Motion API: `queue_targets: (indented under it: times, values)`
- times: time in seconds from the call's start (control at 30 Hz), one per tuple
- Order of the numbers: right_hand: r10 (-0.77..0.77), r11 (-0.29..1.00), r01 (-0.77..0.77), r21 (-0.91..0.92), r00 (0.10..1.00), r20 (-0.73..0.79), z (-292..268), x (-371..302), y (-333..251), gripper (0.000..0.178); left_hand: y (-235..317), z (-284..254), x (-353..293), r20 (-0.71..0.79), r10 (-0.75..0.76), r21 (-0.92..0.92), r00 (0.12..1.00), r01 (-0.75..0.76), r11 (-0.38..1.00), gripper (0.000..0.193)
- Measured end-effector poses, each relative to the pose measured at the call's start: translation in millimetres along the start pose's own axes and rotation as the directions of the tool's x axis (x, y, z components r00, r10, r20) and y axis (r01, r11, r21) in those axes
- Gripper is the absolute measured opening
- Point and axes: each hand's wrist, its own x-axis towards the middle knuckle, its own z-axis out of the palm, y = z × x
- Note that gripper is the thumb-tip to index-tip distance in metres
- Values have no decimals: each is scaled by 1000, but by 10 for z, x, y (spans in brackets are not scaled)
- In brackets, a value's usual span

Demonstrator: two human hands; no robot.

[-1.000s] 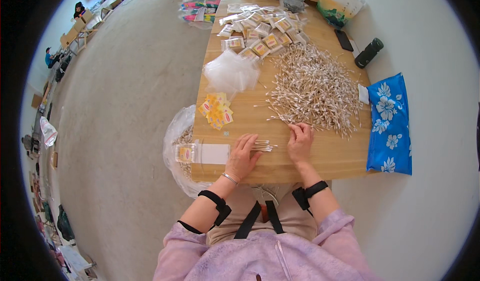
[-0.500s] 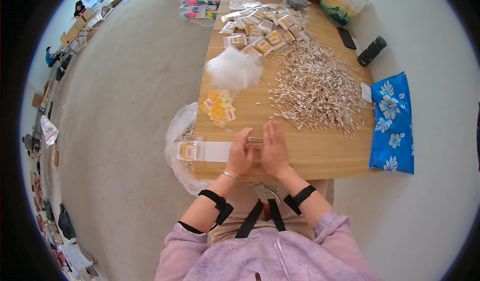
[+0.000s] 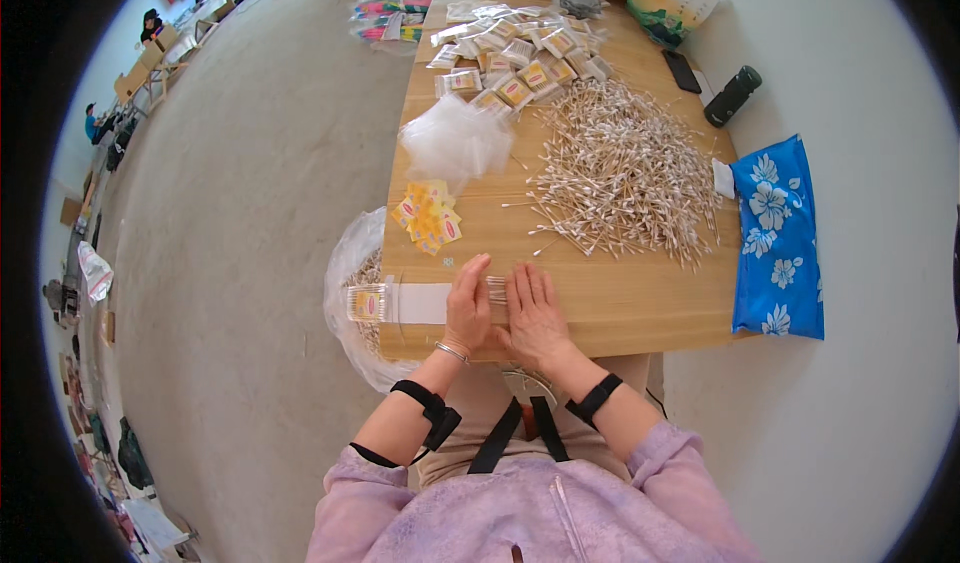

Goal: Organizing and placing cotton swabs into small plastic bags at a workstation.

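Between my hands a small row of cotton swabs (image 3: 497,290) lies on the table, partly hidden. My left hand (image 3: 468,308) stands on its edge at the left ends of the swabs, fingers stretched out. Lying nearly flat, fingers extended, my right hand (image 3: 536,315) borders their right ends. A white strip (image 3: 424,303) runs left from my left hand. At its far end, by the table edge, is a clear bag of cotton swabs (image 3: 367,303) with a yellow card inside. A large heap of loose swabs (image 3: 625,178) spreads beyond my right hand.
Yellow cards (image 3: 428,215) and clear empty bags (image 3: 457,143) lie at the table's left. Behind them are filled swab packs (image 3: 515,58). A blue floral pouch (image 3: 778,238), black bottle (image 3: 733,97) and phone (image 3: 682,71) line the right side. A plastic sack (image 3: 345,263) hangs beside the left edge.
My right hand has tipped from near upright to almost flat, its fingers now leaning left. The gap between the hands is narrower at the fingertips. The whole view has shifted slightly.
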Motion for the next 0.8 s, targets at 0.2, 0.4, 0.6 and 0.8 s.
queue_targets:
  times: [0.2,0.4,0.6,0.8]
  values:
    - [13,1000,-5,26,956,-293,57,295,415,59,24,57,3,-5,10,45,1000,-10,999,36]
    - [121,992,-100,76,927,-354,-138,468,859,17,170,-6,27,230,152,294,961,-218,931,42]
    - [118,993,-117,24,933,-340,19,725,730,9,135,57,34,192,115,293,975,-169,941,52]
    - [150,962,-91,259,964,-219,-18,649,224,12,168,15,7,71,-11,119,997,3,993,57]
